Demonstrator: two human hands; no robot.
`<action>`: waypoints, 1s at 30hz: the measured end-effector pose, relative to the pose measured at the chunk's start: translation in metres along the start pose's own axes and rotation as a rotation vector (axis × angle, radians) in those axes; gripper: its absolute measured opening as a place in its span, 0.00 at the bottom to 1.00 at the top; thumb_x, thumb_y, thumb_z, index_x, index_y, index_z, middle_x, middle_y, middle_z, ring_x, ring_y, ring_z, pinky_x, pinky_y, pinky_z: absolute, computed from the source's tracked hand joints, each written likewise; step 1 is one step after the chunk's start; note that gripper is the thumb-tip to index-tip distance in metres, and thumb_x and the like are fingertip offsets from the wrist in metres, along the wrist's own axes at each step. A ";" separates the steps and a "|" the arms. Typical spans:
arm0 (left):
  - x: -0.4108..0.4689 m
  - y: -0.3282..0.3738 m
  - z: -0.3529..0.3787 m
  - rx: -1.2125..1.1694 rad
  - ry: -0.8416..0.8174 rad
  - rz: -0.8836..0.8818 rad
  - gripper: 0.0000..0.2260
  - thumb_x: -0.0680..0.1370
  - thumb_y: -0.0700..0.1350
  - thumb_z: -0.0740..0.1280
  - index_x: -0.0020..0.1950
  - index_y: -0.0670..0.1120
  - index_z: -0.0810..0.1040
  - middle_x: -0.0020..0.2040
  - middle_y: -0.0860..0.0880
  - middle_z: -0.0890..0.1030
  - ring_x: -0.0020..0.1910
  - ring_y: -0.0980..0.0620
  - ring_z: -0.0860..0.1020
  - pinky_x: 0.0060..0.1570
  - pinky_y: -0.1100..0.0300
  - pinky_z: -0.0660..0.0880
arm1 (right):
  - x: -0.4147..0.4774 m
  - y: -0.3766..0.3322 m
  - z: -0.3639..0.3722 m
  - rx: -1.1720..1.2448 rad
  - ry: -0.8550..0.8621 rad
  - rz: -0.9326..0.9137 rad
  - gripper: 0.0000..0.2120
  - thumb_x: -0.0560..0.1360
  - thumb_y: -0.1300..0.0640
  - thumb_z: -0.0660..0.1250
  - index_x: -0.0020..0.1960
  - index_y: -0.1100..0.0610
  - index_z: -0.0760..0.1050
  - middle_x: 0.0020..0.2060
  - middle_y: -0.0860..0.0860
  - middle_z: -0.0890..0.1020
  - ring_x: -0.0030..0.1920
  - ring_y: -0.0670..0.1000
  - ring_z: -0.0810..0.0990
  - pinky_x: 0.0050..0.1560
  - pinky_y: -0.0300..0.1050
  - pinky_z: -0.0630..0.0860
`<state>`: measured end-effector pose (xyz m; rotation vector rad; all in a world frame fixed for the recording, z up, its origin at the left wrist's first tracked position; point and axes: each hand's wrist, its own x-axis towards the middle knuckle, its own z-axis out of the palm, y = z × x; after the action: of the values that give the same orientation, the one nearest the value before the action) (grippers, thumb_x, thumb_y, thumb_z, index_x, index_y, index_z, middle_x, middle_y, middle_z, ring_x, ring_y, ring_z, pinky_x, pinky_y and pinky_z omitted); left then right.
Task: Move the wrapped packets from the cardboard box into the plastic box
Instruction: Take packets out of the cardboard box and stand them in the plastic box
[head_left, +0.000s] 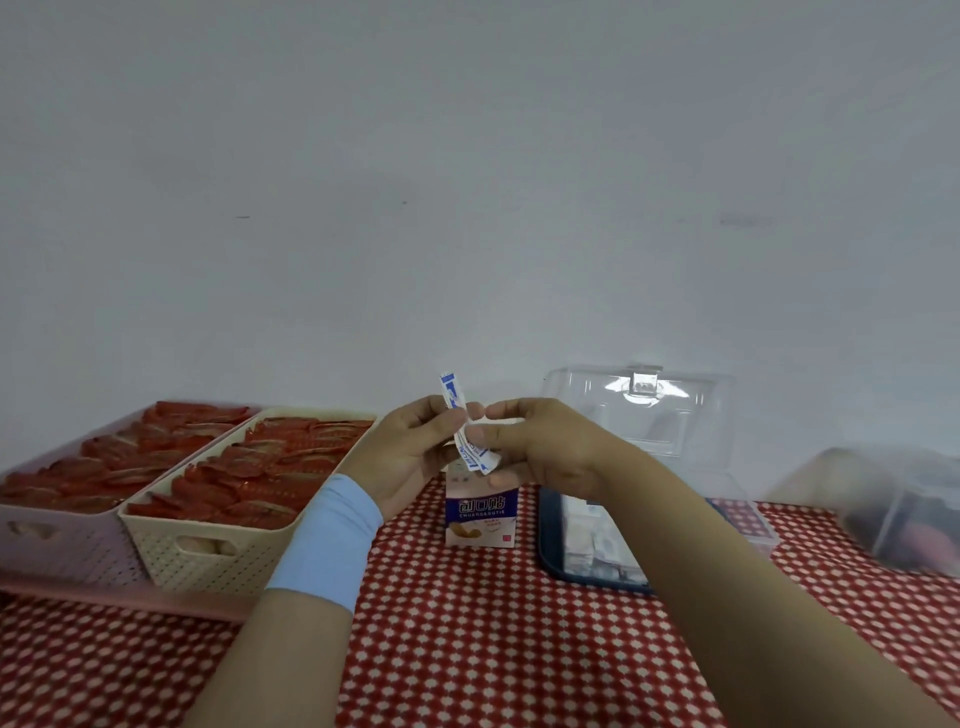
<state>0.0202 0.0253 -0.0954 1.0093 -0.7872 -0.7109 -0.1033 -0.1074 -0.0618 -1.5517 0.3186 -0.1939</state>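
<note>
Pink basket (62, 551): far left on the table, its rim touching the cream basket beside it; filled with flat red packets.
Cream basket (208, 566): just right of the pink one, woven-look wall with a handle slot, packed with rows of the same red packets (249, 483).
Left hand (410, 457): raised left of centre, a light blue wristband (332, 540) below it; thumb and fingers pinch the wrapped packets from the left.
Wrapped packets (457, 415): a small bunch of white strips with blue print, held between both hands, one end sticking up, the lower ends just above the cardboard box.
Cardboard box (482, 514): upright at centre under the hands, white and blue with printed characters.
Right hand (545, 447): thumb and forefinger pinch the packets from the right, the other fingers curled below.
Plastic box (550, 545): right of the cardboard box, dark blue rim, pale packets inside, partly hidden by the right forearm.
Clear lid (639, 410): stands open behind it, against the wall.
Clear container (893, 509): far right, blurred.
Tablecloth (493, 649): red with white pattern, under everything.
</note>
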 end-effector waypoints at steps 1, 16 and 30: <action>0.003 -0.002 -0.002 0.009 0.037 0.017 0.11 0.72 0.44 0.70 0.51 0.39 0.78 0.51 0.46 0.86 0.48 0.50 0.84 0.49 0.55 0.80 | 0.004 -0.002 -0.003 -0.087 0.055 -0.033 0.20 0.74 0.59 0.75 0.63 0.63 0.73 0.49 0.61 0.86 0.41 0.54 0.86 0.37 0.46 0.83; 0.012 -0.009 -0.026 0.235 0.280 0.039 0.08 0.77 0.41 0.71 0.45 0.38 0.75 0.50 0.36 0.83 0.47 0.41 0.85 0.47 0.48 0.83 | 0.074 0.010 -0.003 -1.477 0.274 -0.043 0.06 0.74 0.55 0.72 0.49 0.53 0.84 0.42 0.49 0.85 0.43 0.50 0.83 0.46 0.49 0.83; 0.014 -0.006 -0.021 0.282 0.298 0.037 0.08 0.76 0.41 0.73 0.45 0.39 0.76 0.43 0.41 0.83 0.46 0.42 0.86 0.44 0.52 0.83 | 0.064 0.013 -0.006 -1.395 0.296 -0.091 0.12 0.76 0.61 0.67 0.54 0.48 0.83 0.50 0.46 0.84 0.48 0.49 0.81 0.48 0.46 0.81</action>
<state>0.0439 0.0212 -0.1044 1.3177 -0.6523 -0.4097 -0.0461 -0.1336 -0.0793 -2.9270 0.6940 -0.2963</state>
